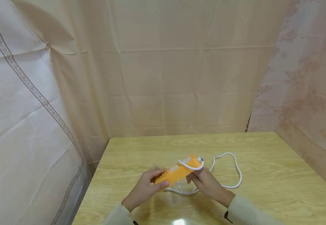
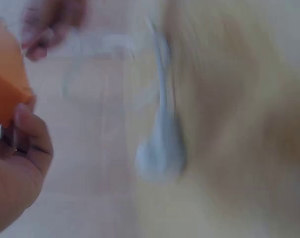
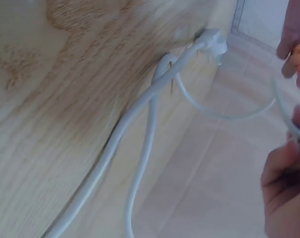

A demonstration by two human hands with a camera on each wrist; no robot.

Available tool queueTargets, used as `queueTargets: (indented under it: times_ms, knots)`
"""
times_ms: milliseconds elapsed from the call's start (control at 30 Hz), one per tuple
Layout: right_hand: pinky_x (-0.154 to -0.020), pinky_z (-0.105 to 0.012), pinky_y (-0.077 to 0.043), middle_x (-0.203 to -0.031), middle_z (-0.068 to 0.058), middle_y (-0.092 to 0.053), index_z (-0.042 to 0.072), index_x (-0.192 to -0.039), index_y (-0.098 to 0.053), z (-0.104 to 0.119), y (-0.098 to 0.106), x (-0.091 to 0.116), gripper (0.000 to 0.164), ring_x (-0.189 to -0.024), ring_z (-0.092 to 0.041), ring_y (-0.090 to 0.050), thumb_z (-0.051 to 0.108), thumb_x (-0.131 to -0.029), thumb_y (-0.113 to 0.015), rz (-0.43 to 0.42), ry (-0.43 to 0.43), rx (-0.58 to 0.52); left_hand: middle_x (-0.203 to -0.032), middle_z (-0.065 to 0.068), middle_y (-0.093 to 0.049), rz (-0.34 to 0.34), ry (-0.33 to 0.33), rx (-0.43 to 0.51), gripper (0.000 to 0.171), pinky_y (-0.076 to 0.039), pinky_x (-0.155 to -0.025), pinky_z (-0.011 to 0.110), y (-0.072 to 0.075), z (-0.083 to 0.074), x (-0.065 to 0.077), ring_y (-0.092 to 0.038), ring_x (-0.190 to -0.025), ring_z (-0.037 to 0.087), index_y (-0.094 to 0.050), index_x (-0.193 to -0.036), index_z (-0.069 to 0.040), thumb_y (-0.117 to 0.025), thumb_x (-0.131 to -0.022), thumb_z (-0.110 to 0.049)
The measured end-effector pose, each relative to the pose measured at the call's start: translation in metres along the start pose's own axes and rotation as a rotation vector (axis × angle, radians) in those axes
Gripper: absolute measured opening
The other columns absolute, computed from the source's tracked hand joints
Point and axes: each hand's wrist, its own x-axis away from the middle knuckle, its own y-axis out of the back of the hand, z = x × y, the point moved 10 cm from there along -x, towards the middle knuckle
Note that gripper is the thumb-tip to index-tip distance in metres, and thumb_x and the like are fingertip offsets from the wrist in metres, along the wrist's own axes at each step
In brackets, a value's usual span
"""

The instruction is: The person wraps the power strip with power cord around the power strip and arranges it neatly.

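The left hand grips the near end of an orange power strip, thumb laid along one side and fingers at the other. The strip sits between the two hands, lifted off the counter and slanting up from the left hand toward the right hand. Small dark openings show in it close to the left hand's grip, and pale patches lie farther along its face.

The right hand is just beside and below the strip's raised end, its fingers bent. A white cord curves over the strip at that end and, in the right wrist view, runs between this hand's finger and thumb, which hold it narrowly; how firmly, I cannot tell.

More of the cord lies on the counter below and between the hands, and a wide loop spreads out to the right of the right hand. A white plug rests on the counter near the edge, with cord trailing from it; the left wrist view is blurred but shows it too, apart from the left hand.

Light-coloured sleeves cover both forearms. Beyond the hands hangs a beige curtain, with a banded pale cloth to their left and a floral cloth to their right.
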Motion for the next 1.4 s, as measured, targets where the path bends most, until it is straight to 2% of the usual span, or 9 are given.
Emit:
queueTargets:
  times_ms: [100,200,400,567,733,933,1067,1200,1400]
  knots:
    - [-0.052,-0.020,-0.044,-0.070,0.014,-0.053,0.014,-0.084,-0.060,0.001,0.004,0.003,0.031,-0.062,0.005,-0.045,-0.016,-0.091,-0.060,-0.040,-0.027,0.104,-0.102,0.001,-0.060,-0.023,0.003,-0.194,0.046,-0.051,-0.068,0.024,0.001,-0.003,-0.001,-0.055,-0.082,0.016,-0.067,-0.136,-0.013,-0.075,-0.096,-0.033]
    - [-0.048,-0.019,-0.041,-0.065,0.015,-0.049,0.012,-0.085,-0.064,-0.001,0.005,0.004,0.026,-0.057,0.005,-0.041,-0.013,-0.089,-0.062,-0.063,-0.076,0.177,-0.096,0.001,-0.059,-0.052,0.012,-0.249,0.045,-0.050,-0.062,0.024,-0.001,-0.004,-0.001,-0.054,-0.076,0.014,-0.070,-0.132,-0.015,-0.077,-0.094,-0.038]
    - [-0.061,-0.026,-0.053,-0.086,-0.003,-0.072,0.003,-0.105,-0.075,-0.002,0.003,0.007,0.016,-0.072,-0.008,-0.063,-0.002,-0.090,-0.073,-0.056,-0.120,0.330,-0.088,-0.006,-0.054,-0.105,-0.015,-0.445,0.053,-0.048,-0.060,0.023,-0.007,-0.010,0.002,-0.052,-0.075,0.009,-0.075,-0.120,-0.013,-0.079,-0.087,-0.055]
    - [-0.049,-0.021,-0.041,-0.066,0.011,-0.055,0.007,-0.096,-0.074,-0.011,0.000,0.008,0.006,-0.057,0.003,-0.043,0.004,-0.096,-0.069,-0.008,-0.209,0.244,-0.089,-0.009,-0.050,-0.204,-0.080,-0.654,0.056,-0.045,-0.061,0.022,-0.002,-0.021,0.003,-0.047,-0.075,0.007,-0.074,-0.118,-0.008,-0.080,-0.086,-0.053]
    - [-0.044,-0.018,-0.032,-0.061,0.019,-0.036,0.014,-0.082,-0.066,-0.015,-0.005,0.011,0.019,-0.052,0.006,-0.032,0.009,-0.100,-0.066,0.045,-0.249,0.159,-0.090,-0.010,-0.049,-0.278,-0.100,-0.786,0.053,-0.041,-0.061,0.020,0.003,-0.022,0.005,-0.043,-0.075,0.005,-0.073,-0.116,-0.006,-0.083,-0.085,-0.048]
    - [-0.044,-0.016,-0.031,-0.061,0.019,-0.041,0.008,-0.094,-0.070,-0.014,-0.014,0.012,0.008,-0.052,0.007,-0.034,0.004,-0.098,-0.065,0.113,-0.255,0.107,-0.088,-0.008,-0.051,-0.349,-0.169,-0.920,0.054,-0.039,-0.059,0.018,0.000,-0.029,0.008,-0.042,-0.075,0.006,-0.074,-0.110,-0.005,-0.086,-0.081,-0.049]
    - [-0.045,-0.018,-0.034,-0.062,0.018,-0.047,0.005,-0.104,-0.073,-0.010,-0.016,0.008,0.017,-0.052,0.007,-0.036,-0.001,-0.091,-0.063,0.144,-0.255,0.087,-0.085,-0.006,-0.050,-0.424,-0.240,-1.032,0.055,-0.034,-0.055,0.017,0.001,-0.036,0.010,-0.040,-0.072,0.007,-0.074,-0.106,-0.003,-0.090,-0.076,-0.046]
    - [-0.044,-0.017,-0.033,-0.061,0.019,-0.047,0.003,-0.105,-0.074,-0.008,-0.019,0.006,0.024,-0.050,0.007,-0.036,-0.001,-0.085,-0.063,0.171,-0.280,0.087,-0.082,-0.005,-0.046,-0.464,-0.265,-1.075,0.054,-0.031,-0.052,0.016,0.004,-0.036,0.012,-0.037,-0.070,0.007,-0.074,-0.102,-0.001,-0.090,-0.075,-0.045]
    - [-0.044,-0.019,-0.035,-0.065,0.018,-0.051,0.009,-0.101,-0.072,-0.004,-0.014,0.006,0.019,-0.050,0.005,-0.038,0.000,-0.085,-0.065,0.171,-0.324,0.107,-0.082,-0.002,-0.048,-0.483,-0.306,-1.173,0.059,-0.032,-0.051,0.016,0.010,-0.035,0.012,-0.038,-0.068,0.010,-0.073,-0.099,0.002,-0.091,-0.075,-0.048]
